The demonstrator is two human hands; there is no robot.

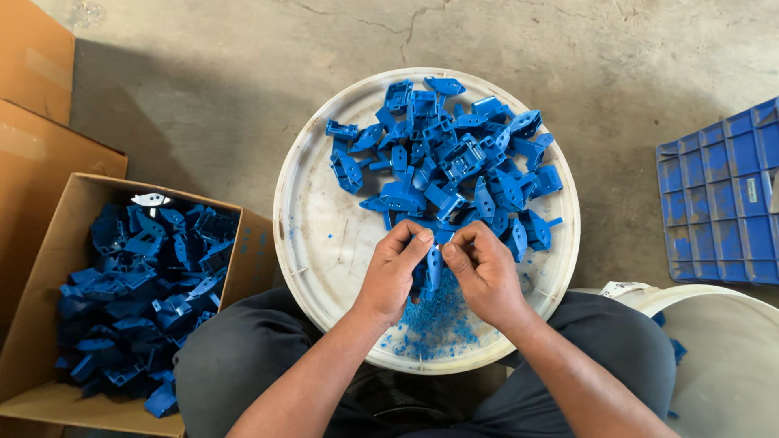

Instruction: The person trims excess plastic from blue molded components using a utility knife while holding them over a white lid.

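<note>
Blue plastic part (432, 272) upright between both hands at tray (312, 243) near edge; left hand (393, 272) and right hand (484, 272) fingertips pinched shut on it from either side, long axis toward pile (446, 162).

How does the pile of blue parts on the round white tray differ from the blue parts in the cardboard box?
The pile on the tray lies in bright light, spread loosely over the round white tray. The parts in the box are heaped deeper, in shadow, inside the cardboard box. Both are the same blue plastic.
</note>
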